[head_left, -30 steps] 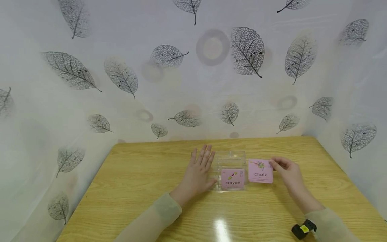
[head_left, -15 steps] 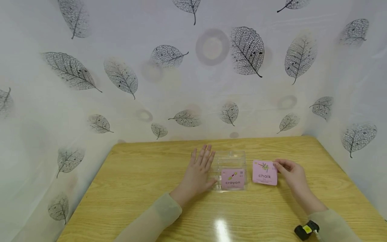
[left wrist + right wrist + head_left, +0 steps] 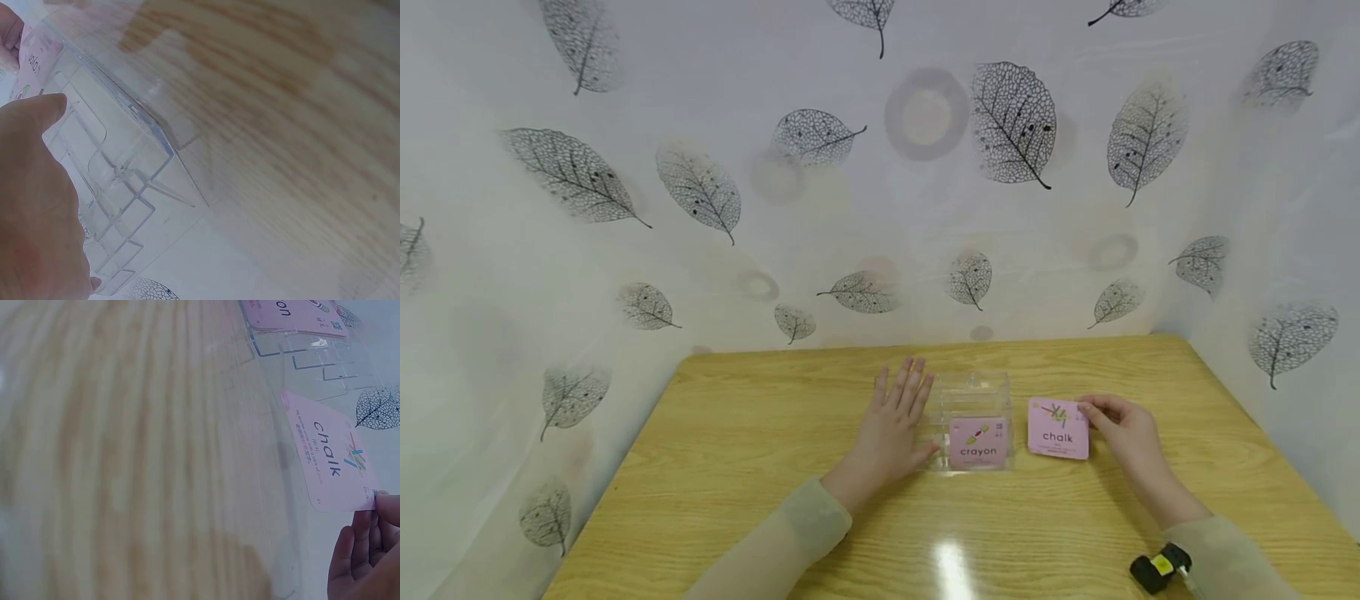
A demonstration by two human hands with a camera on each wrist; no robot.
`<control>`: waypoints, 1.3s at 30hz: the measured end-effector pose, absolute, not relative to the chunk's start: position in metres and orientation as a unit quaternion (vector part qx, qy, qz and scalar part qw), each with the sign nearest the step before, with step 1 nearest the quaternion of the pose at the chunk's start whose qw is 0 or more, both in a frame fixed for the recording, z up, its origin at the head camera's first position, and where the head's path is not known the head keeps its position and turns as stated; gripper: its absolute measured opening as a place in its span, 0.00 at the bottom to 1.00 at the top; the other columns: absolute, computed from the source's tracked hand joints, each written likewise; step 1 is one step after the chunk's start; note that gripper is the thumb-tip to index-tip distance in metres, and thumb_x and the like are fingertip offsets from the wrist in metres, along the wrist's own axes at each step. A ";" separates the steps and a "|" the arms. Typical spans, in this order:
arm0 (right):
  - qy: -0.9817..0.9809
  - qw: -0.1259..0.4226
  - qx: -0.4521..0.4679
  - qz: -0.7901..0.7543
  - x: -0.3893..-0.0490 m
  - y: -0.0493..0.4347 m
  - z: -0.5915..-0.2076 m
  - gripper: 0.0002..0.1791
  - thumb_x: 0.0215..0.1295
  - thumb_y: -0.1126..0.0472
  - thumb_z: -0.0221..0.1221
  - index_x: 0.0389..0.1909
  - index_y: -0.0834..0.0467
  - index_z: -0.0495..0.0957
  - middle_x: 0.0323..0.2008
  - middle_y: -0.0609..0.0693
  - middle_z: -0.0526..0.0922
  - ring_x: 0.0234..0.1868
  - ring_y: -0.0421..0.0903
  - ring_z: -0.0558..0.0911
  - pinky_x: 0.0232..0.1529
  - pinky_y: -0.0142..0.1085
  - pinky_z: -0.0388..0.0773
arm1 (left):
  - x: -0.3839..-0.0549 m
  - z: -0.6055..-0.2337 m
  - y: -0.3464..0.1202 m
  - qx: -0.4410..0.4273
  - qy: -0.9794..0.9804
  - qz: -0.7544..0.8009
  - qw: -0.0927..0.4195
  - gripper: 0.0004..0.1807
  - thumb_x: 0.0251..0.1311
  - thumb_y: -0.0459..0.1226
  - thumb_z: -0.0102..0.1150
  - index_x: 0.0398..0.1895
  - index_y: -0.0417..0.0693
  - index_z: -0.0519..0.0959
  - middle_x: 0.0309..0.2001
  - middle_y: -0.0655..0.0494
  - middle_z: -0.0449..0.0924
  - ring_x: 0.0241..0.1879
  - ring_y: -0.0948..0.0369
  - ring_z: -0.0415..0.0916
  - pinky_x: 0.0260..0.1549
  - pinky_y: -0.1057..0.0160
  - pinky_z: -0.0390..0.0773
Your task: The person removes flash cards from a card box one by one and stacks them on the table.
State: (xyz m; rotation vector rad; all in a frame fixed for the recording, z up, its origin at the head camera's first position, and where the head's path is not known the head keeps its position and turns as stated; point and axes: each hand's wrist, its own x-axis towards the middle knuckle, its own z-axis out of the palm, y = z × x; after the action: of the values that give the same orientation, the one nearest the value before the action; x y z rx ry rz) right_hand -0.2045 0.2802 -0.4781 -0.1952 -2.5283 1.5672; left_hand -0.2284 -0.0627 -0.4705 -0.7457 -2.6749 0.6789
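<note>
- Head view: the right hand point(image 3: 1123, 429) pinches the pink chalk card point(image 3: 1057, 428) by its upper right corner, between thumb and fingers; the grip is narrow.
- The chalk card is tilted slightly, printed face toward the camera, just right of the clear stand point(image 3: 973, 406) and apart from it; whether its lower edge touches the table point(image 3: 760, 467) I cannot tell.
- The left hand point(image 3: 887, 437) lies along the stand's left side, fingers straight and slightly spread, thumb out toward the front; it is not curled round anything.
- The pink crayon card point(image 3: 977, 443) sits in the front of the stepped stand, word facing forward.
- A black device point(image 3: 1160, 568) with a yellow label is beside the right sleeve point(image 3: 1217, 554).
- Behind the table hangs a pale sheet point(image 3: 880, 208) printed with dark leaves.
</note>
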 end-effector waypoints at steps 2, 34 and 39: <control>-0.843 0.081 -0.066 0.527 -0.205 0.280 -0.479 0.24 0.68 0.51 0.54 0.51 0.68 0.76 0.32 0.30 0.77 0.34 0.25 0.75 0.35 0.22 0.78 | -0.228 -0.470 -0.063 -0.258 -0.927 0.232 0.139 0.57 0.53 0.75 0.25 0.75 0.45 0.32 0.75 0.43 0.23 0.74 0.46 0.25 0.70 0.42 0.37; -0.851 0.070 -0.099 0.511 -0.206 0.283 -0.493 0.21 0.67 0.52 0.55 0.53 0.62 0.77 0.40 0.42 0.78 0.35 0.28 0.74 0.34 0.21 0.77 | -0.228 -0.470 -0.063 -0.260 -0.925 0.236 0.147 0.58 0.53 0.75 0.26 0.74 0.44 0.31 0.75 0.43 0.27 0.74 0.46 0.25 0.70 0.42 0.40; -0.858 0.067 -0.112 0.496 -0.207 0.282 -0.494 0.21 0.67 0.51 0.55 0.53 0.61 0.76 0.45 0.51 0.78 0.36 0.28 0.72 0.33 0.20 0.76 | -0.228 -0.470 -0.063 -0.260 -0.925 0.234 0.145 0.58 0.54 0.75 0.26 0.74 0.44 0.31 0.75 0.43 0.27 0.74 0.46 0.26 0.70 0.42 0.39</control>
State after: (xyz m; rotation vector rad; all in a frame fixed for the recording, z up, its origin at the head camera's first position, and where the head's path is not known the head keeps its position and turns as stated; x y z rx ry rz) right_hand -0.2071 0.2819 -0.4939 -0.3365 -2.5881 1.4964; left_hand -0.2280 -0.0628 -0.4697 -0.7489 -2.6663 0.6755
